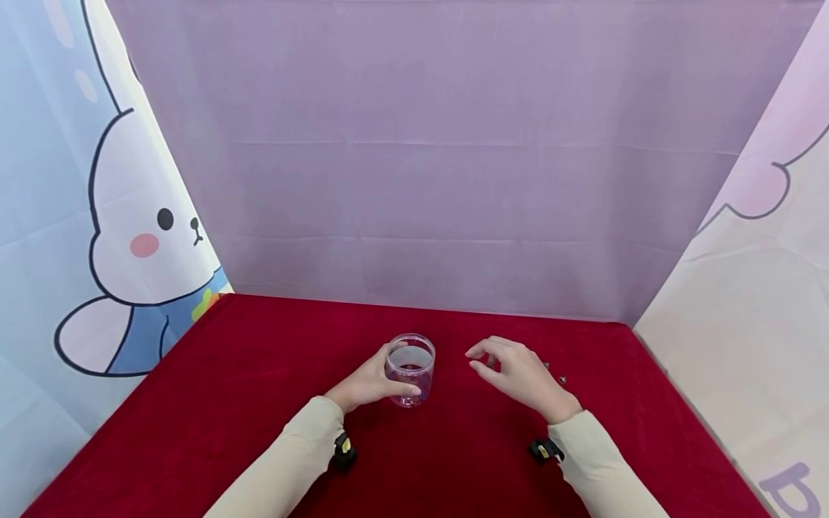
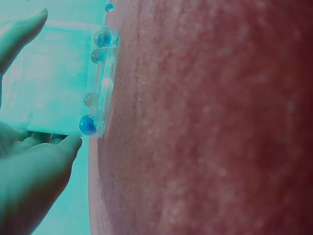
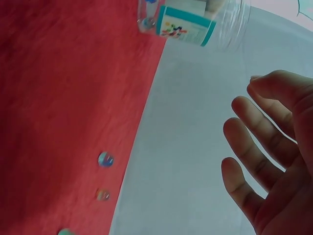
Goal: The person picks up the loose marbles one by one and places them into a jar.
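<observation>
My left hand point(image 1: 370, 381) grips a clear plastic jar point(image 1: 424, 380) around its side, thumb across the near face. The jar stands upright with its mouth uncovered. Several glass marbles point(image 2: 88, 125) lie at its bottom in the left wrist view, some with blue inside. A printed label point(image 3: 185, 27) shows on its wall in the right wrist view. To the right of the jar, my right hand point(image 1: 521, 375) hovers over the cloth, fingers relaxed and slightly bent, with nothing between them. Loose marbles point(image 3: 105, 159) lie on the cloth beyond that hand.
A red cloth point(image 1: 259, 374) covers the table. A purple curtain point(image 1: 427, 173) hangs along its back edge. Printed fabric walls stand at both sides, the left one with a cartoon rabbit point(image 1: 136, 230). Another small marble point(image 2: 109, 7) shows past the jar.
</observation>
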`<action>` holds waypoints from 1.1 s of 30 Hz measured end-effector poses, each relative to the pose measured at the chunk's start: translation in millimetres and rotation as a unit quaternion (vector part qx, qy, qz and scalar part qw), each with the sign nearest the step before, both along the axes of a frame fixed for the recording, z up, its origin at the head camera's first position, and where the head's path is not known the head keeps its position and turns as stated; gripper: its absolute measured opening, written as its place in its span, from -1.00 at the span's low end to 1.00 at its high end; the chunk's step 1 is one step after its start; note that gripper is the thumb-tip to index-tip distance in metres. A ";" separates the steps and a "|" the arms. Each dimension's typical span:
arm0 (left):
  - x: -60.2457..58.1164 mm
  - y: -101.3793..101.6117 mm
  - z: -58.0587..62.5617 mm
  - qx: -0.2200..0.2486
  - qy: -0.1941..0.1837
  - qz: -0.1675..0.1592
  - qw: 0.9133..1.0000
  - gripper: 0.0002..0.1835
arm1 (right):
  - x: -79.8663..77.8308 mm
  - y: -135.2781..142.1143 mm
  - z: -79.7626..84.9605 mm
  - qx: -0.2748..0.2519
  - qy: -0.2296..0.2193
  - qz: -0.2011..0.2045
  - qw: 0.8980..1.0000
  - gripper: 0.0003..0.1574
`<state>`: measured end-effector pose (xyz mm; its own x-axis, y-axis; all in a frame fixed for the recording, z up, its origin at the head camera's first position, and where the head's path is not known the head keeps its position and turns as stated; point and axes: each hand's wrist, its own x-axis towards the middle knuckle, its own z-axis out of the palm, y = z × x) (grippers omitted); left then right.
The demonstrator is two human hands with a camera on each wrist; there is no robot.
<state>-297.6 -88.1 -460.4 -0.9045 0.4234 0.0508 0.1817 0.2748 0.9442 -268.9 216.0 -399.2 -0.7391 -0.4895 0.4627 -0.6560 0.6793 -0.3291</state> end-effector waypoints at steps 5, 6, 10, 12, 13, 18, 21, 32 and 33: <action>-0.2 -0.5 0.6 0.002 -0.003 -0.003 1.000 0.03 | 0.9 14.9 -3.1 0.000 0.006 -0.011 1.000 -0.77; -0.1 -0.6 1.0 0.001 -0.004 -0.003 1.000 0.03 | 1.1 17.8 -3.4 0.001 0.007 -0.013 1.000 -0.77; 0.1 -0.9 1.6 -0.003 -0.007 -0.001 1.000 0.03 | 3.3 29.5 -4.9 0.006 0.004 -0.025 1.000 -0.81; 0.1 -0.8 1.4 -0.002 -0.006 -0.002 1.000 0.04 | 4.6 35.4 -6.3 0.009 0.000 -0.033 0.999 -0.82; 0.0 -0.7 0.9 -0.002 -0.005 -0.002 1.000 0.04 | 5.2 38.4 -7.2 0.011 -0.001 -0.038 0.999 -0.83; 0.1 -0.5 0.5 -0.002 -0.004 -0.003 1.000 0.03 | 7.8 52.3 -10.7 0.022 -0.002 -0.057 0.998 -0.80; 0.6 -0.6 1.7 -0.006 -0.007 -0.002 1.000 0.04 | 9.5 59.2 -11.8 0.026 -0.005 -0.068 0.997 -0.80; 3.6 -1.1 5.1 -0.006 -0.011 0.002 1.000 0.03 | 16.1 79.5 -18.7 0.034 -0.024 -0.090 0.995 -0.79; 3.5 -1.1 5.2 -0.005 -0.012 0.001 1.000 0.03 | 16.9 81.1 -19.6 0.035 -0.026 -0.091 0.995 -0.79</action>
<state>-294.1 -89.2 -455.2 -0.9061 0.4222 0.0258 0.1593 0.2842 0.9454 -251.9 297.1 -418.8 -0.8403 -0.3751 0.3913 -0.5035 0.8077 -0.3069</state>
